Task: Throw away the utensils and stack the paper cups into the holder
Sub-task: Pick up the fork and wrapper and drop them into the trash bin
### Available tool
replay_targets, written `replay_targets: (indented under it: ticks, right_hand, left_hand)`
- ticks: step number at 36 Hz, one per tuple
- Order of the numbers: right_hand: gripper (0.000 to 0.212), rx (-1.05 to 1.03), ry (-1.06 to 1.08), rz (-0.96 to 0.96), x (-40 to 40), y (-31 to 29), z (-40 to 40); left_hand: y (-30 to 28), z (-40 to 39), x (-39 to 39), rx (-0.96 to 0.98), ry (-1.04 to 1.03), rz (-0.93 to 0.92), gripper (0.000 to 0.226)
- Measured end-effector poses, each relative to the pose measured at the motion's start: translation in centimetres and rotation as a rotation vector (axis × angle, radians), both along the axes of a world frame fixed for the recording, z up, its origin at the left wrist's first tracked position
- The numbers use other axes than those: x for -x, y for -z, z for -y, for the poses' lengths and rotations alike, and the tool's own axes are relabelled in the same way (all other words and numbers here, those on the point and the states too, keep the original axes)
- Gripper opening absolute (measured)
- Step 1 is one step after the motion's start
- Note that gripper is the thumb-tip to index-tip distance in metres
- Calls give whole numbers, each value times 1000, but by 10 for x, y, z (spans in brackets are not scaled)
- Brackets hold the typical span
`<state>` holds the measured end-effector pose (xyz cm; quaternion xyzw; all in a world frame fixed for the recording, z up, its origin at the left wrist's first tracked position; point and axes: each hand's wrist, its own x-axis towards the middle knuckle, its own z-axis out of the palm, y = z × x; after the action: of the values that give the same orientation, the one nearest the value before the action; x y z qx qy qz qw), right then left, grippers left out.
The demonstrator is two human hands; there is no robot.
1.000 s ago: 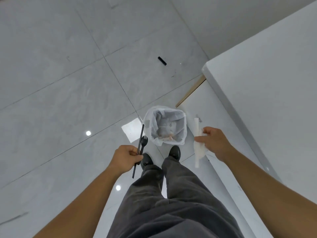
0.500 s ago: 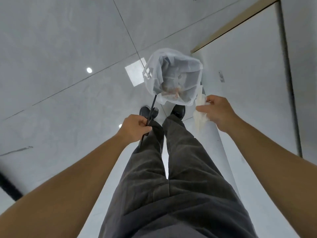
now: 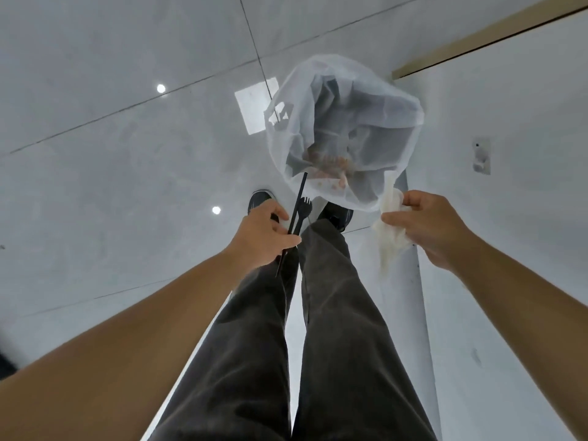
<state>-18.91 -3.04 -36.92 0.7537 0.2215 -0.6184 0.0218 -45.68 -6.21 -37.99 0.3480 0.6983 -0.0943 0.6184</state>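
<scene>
My left hand (image 3: 265, 235) grips a black plastic fork (image 3: 303, 211) together with a long thin black stick (image 3: 299, 198), both pointing up toward the bin. My right hand (image 3: 426, 227) holds a bunch of white plastic utensils in crumpled wrapping (image 3: 389, 227) beside the bin's near right edge. The waste bin (image 3: 343, 128), lined with a translucent white bag, stands on the floor just ahead of my feet, with some orange scraps at its bottom. No paper cups or holder are in view.
Glossy grey floor tiles (image 3: 127, 154) spread to the left. A white cabinet side (image 3: 509, 154) with a wooden strip (image 3: 477, 33) rises on the right, close to the bin. My legs in dark trousers (image 3: 286, 345) and black shoes fill the lower centre.
I have stepped closer and looked further down, so the bin looms larger. Both hands with their utensils have moved forward to the bin's near rim.
</scene>
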Motion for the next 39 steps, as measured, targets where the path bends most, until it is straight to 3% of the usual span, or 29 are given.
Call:
replay_targets:
  ticks: [13, 24, 31, 39]
  right_hand:
    - [17, -35, 31, -2, 16, 110, -15]
    - [19, -76, 124, -9, 21, 165, -43]
    - [27, -38, 179, -19, 38, 203, -51]
    - [20, -8, 194, 2, 38, 235, -56]
  left_hand:
    - [96, -17, -35, -39, -142, 12, 21]
    - [142, -57, -59, -74, -305, 23, 19]
    - [169, -64, -75, -32, -351, -74, 24]
    - [190, -72, -82, 4, -344, -166, 18]
